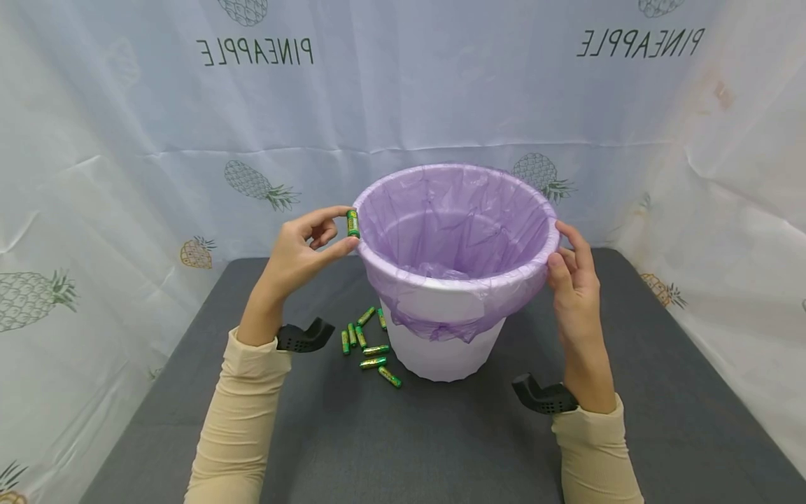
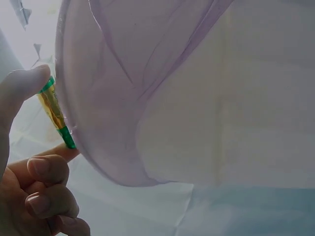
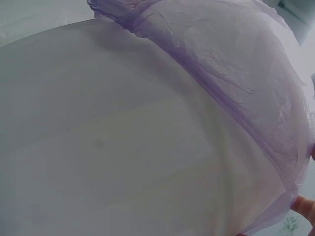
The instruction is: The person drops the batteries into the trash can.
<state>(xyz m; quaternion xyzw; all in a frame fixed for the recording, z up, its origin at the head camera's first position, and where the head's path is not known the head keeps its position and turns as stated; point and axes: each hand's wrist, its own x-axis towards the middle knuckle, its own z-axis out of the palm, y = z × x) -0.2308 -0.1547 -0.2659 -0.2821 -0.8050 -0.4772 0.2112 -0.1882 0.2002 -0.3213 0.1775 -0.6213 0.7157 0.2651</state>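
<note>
Between thumb and forefinger, my left hand (image 1: 305,245) pinches a green and gold battery (image 1: 352,224) by its two ends, at the left rim of a white bin (image 1: 441,353). The left wrist view shows that battery (image 2: 55,110) close against the bin's lined edge. A thin purple bag (image 1: 466,238) lines the bin and folds down over its rim. On the opposite side, my right hand (image 1: 573,280) holds the rim with thumb and fingers. Only the right fingertips (image 3: 306,206) show at the edge of the right wrist view, beside the purple film.
Several more green batteries (image 1: 373,362) lie loose on the dark grey table (image 1: 441,448), left of the bin's base. A pale curtain (image 1: 390,84) printed with pineapples hangs behind the table. Black wrist bands (image 1: 544,395) stick out below both hands.
</note>
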